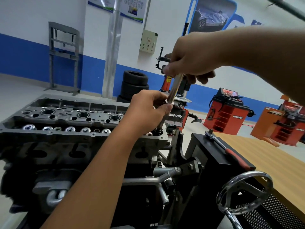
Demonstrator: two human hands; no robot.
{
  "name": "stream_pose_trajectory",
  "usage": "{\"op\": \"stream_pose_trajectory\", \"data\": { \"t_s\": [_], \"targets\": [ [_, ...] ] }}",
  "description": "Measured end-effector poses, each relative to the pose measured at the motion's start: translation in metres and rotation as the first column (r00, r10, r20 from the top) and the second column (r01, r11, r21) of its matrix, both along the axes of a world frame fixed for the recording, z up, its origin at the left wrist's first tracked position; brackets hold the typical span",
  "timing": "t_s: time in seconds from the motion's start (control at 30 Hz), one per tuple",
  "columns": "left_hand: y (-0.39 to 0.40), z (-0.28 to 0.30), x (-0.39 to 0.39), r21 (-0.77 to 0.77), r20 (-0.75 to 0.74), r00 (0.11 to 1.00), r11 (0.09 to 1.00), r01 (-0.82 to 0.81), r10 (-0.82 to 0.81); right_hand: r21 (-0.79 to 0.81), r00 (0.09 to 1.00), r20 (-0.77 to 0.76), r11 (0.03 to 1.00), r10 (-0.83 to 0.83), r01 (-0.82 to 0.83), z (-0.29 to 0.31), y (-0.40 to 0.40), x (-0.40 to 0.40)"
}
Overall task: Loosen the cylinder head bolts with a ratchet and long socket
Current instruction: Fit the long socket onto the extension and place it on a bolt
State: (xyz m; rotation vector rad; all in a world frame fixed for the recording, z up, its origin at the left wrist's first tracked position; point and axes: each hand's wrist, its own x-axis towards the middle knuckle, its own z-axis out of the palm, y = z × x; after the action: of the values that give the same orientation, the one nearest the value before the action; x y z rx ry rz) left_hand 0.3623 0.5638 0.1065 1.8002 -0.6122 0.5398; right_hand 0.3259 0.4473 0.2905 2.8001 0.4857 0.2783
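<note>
Workshop floor, blue-banded wall (24, 52) and red Lanpody machines (226, 113) lie beyond my hands; a wooden bench (267, 162) sits below my right arm. Under my left forearm I see the cylinder head (69, 123) on its stand. My right hand (194, 55) grips the top of the long socket (175, 88), tilted, above the head's right end. My left hand (148, 109), just below, pinches the socket's lower rim. The ratchet (226, 149) lies on the stand's black edge, below my right hand, well apart.
</note>
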Motion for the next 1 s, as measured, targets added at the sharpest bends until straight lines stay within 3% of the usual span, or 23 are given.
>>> {"op": "stream_pose_trajectory", "data": {
  "t_s": [0.13,0.2,0.37,0.47,0.57,0.67,0.77,1.0],
  "targets": [
    [0.001,0.000,-0.001,0.040,0.035,0.999,0.999,-0.028,0.027,0.043,0.988,-0.017,0.987,0.155,-0.154,0.001,0.005,-0.003],
    [0.001,-0.001,-0.001,0.043,0.035,0.999,0.999,-0.031,0.029,-0.032,0.986,-0.050,0.986,0.159,-0.161,0.003,0.009,-0.007],
    [-0.003,-0.003,0.000,0.042,-0.009,1.000,0.999,0.009,-0.008,-0.205,0.999,0.003,0.977,-0.053,0.052,-0.001,0.012,0.012],
    [-0.004,-0.004,0.000,0.053,-0.007,1.000,0.998,0.030,-0.030,-0.162,0.995,-0.022,0.982,0.093,-0.095,0.001,0.014,0.006],
    [-0.006,-0.004,0.001,0.055,-0.002,1.000,0.998,0.027,-0.026,-0.241,0.987,-0.032,0.957,0.155,-0.158,0.005,0.015,0.000],
    [-0.008,-0.004,0.003,0.030,-0.014,1.000,0.999,0.025,-0.025,-0.423,0.999,0.006,0.905,-0.050,0.048,0.005,0.014,0.002],
    [-0.006,-0.003,0.004,0.040,0.002,0.999,0.998,0.038,-0.038,-0.451,0.982,0.005,0.876,-0.191,0.173,0.005,0.015,0.009],
    [0.000,-0.002,0.008,0.096,-0.002,1.000,0.995,0.024,-0.024,-0.601,0.998,0.028,0.798,0.062,-0.033,0.006,0.028,0.004]
  ]
}}
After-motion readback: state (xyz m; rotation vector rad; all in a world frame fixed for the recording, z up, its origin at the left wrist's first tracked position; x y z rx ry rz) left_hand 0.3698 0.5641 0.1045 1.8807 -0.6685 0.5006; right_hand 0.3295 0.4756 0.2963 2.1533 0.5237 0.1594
